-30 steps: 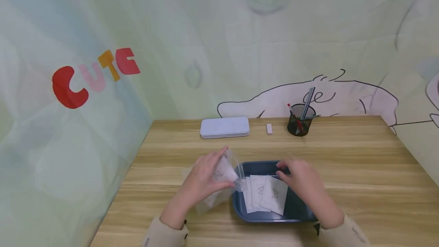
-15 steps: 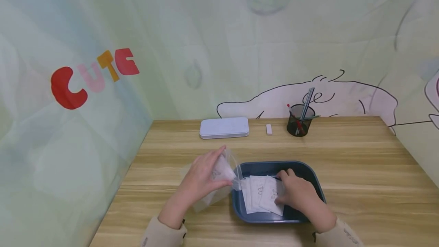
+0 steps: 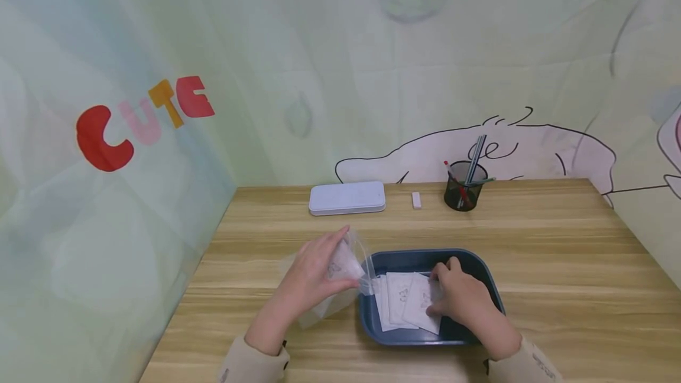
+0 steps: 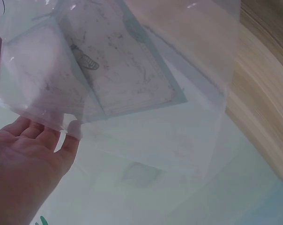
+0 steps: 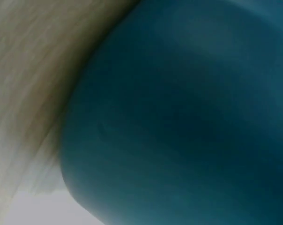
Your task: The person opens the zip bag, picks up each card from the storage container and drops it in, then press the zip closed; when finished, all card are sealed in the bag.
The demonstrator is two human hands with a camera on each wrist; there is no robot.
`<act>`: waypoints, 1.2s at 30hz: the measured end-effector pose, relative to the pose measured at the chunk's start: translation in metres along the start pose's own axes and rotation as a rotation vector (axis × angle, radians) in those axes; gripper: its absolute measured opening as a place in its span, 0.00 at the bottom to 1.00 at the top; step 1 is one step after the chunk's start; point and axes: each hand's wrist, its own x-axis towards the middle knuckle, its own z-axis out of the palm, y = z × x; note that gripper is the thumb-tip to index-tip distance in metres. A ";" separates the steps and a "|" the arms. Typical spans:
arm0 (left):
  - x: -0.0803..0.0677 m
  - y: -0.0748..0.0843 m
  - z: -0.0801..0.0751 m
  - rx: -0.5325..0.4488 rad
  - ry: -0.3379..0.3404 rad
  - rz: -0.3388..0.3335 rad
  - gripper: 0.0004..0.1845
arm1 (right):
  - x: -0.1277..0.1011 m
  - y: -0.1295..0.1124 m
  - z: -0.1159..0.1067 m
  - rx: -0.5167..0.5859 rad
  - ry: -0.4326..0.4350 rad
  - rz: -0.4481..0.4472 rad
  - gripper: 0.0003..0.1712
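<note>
1. Head view: the left hand holds a clear plastic bag with white paper slips inside, fingers curled round it, just left of the dark blue plastic tray. The bag's open mouth meets the tray's left rim. The right hand rests inside the tray, fingers bent down onto the white paper packets that lie fanned across the tray floor; whether it pinches one cannot be told. The tray sits on the wooden desk, near its front edge. At the back of the desk stand a flat white tin case, a small white eraser and a black mesh pen cup, well apart from the hands.

2. Left wrist view: the clear plastic bag fills the frame, printed slips visible through it. The fingers of the left hand press against its underside.

3. Right wrist view: a blurred close view of the tray beside the desk; the hand does not show.
</note>
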 end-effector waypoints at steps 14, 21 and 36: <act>-0.001 0.001 0.001 -0.016 -0.001 -0.017 0.53 | 0.002 -0.001 -0.003 0.042 -0.095 0.079 0.40; -0.001 0.000 0.001 -0.021 -0.014 -0.031 0.53 | -0.001 -0.001 -0.011 0.015 -0.027 0.044 0.35; 0.000 -0.001 0.003 -0.023 -0.008 -0.014 0.52 | -0.014 0.000 -0.062 0.178 0.110 -0.046 0.04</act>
